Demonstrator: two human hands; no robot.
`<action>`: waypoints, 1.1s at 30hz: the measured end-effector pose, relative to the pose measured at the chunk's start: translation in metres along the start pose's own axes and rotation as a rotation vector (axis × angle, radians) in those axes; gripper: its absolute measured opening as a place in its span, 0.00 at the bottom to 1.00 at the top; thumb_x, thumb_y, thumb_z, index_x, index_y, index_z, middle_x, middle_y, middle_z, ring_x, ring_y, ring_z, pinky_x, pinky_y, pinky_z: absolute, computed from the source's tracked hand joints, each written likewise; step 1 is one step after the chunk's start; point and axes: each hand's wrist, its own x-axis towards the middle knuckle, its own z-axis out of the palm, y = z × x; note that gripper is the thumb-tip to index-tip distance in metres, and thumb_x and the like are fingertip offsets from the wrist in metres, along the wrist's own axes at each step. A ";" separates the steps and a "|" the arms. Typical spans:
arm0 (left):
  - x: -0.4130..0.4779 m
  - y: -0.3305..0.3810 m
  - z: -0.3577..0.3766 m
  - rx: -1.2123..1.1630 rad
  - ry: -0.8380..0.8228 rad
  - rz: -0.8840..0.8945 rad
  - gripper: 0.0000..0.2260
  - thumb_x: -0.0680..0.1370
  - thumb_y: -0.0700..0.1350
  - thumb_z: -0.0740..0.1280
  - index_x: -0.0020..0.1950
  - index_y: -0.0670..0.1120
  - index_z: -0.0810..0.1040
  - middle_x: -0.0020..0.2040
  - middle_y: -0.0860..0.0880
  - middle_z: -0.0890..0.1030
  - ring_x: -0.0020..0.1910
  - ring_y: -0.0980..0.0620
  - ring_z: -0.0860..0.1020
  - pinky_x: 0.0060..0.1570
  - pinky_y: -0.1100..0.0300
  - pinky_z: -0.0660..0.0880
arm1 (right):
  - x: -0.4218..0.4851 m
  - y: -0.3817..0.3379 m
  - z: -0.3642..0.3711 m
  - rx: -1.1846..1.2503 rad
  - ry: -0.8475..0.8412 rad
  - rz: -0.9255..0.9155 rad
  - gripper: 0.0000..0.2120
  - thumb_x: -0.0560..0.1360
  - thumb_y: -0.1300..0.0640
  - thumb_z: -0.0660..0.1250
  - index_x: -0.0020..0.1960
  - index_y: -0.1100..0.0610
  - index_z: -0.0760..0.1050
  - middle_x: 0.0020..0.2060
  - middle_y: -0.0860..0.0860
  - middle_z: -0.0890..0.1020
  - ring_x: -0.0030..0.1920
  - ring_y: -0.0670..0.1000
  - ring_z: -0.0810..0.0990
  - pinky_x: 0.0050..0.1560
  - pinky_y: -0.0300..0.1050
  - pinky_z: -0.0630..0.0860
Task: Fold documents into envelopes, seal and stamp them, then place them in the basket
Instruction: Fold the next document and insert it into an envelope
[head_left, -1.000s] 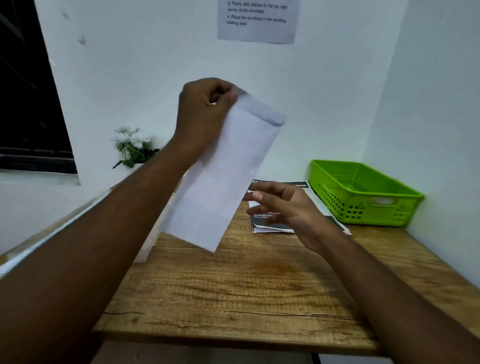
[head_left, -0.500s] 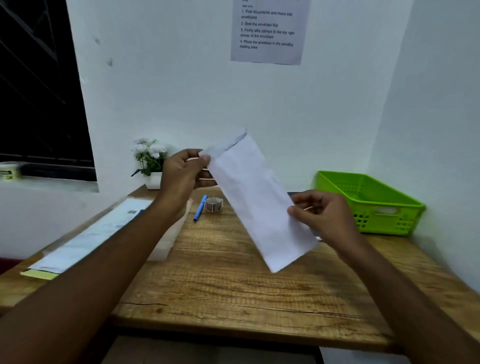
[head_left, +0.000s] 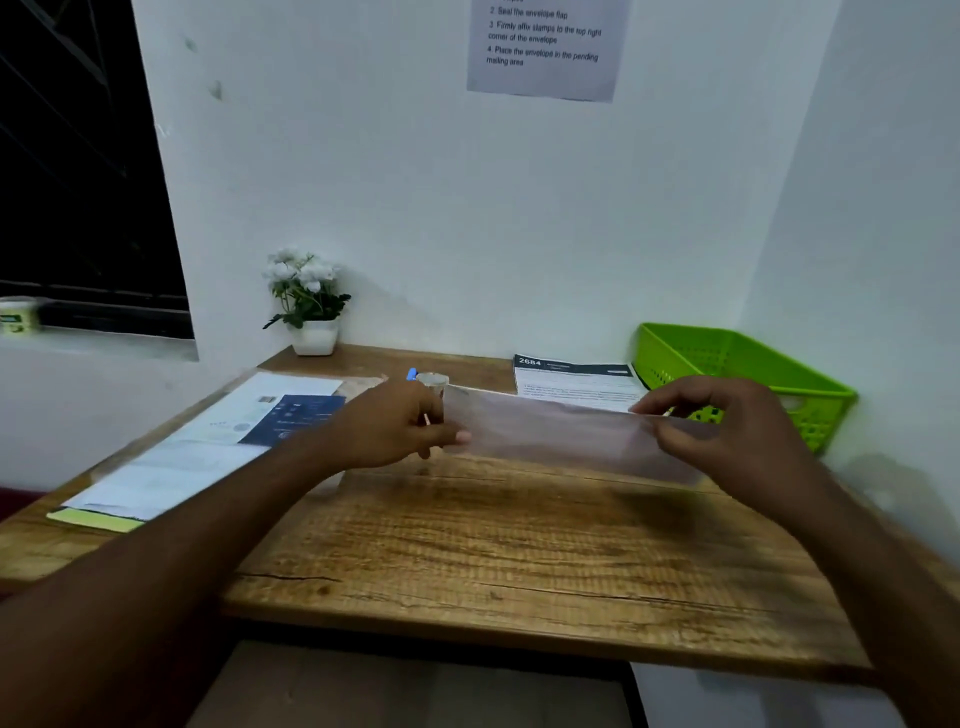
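Observation:
A white envelope (head_left: 561, 434) lies nearly flat and lengthwise just above the wooden desk (head_left: 493, 551), blurred by motion. My left hand (head_left: 395, 431) pinches its left end and my right hand (head_left: 727, 431) pinches its right end. A printed document (head_left: 576, 382) with a dark header lies behind the envelope. The green basket (head_left: 748, 364) stands at the back right corner, its inside hidden from here. A small roll (head_left: 432, 379) and a blue pen (head_left: 412, 373) peek out behind my left hand.
Papers with a blue sheet and a yellow-green strip (head_left: 208, 441) lie along the desk's left side. A white pot of white flowers (head_left: 306, 301) stands at the back left. An instruction sheet (head_left: 545, 47) hangs on the wall. Walls close the back and right.
The envelope came down from a raised, slanted hold to almost flat just over the desk. My right hand took its far end and both hands dropped lower.

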 end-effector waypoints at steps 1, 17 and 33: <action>-0.001 0.001 0.002 0.090 -0.009 0.024 0.12 0.77 0.54 0.67 0.34 0.53 0.78 0.28 0.59 0.77 0.30 0.60 0.78 0.31 0.71 0.67 | -0.004 -0.001 0.001 -0.032 0.006 -0.017 0.08 0.65 0.53 0.69 0.40 0.41 0.82 0.39 0.36 0.83 0.41 0.42 0.80 0.48 0.50 0.77; -0.020 -0.004 0.019 0.443 -0.241 0.133 0.48 0.64 0.78 0.30 0.68 0.58 0.72 0.48 0.53 0.75 0.47 0.57 0.74 0.44 0.60 0.68 | -0.043 0.033 0.024 -0.044 -0.300 0.022 0.11 0.67 0.51 0.78 0.44 0.41 0.78 0.55 0.30 0.80 0.60 0.34 0.76 0.65 0.50 0.72; -0.011 0.000 0.041 0.194 -0.351 0.182 0.25 0.79 0.63 0.49 0.76 0.58 0.60 0.76 0.58 0.60 0.72 0.62 0.59 0.70 0.63 0.55 | -0.021 0.027 0.057 -0.233 -0.741 -0.051 0.26 0.75 0.31 0.48 0.73 0.28 0.55 0.78 0.36 0.53 0.77 0.38 0.47 0.75 0.52 0.42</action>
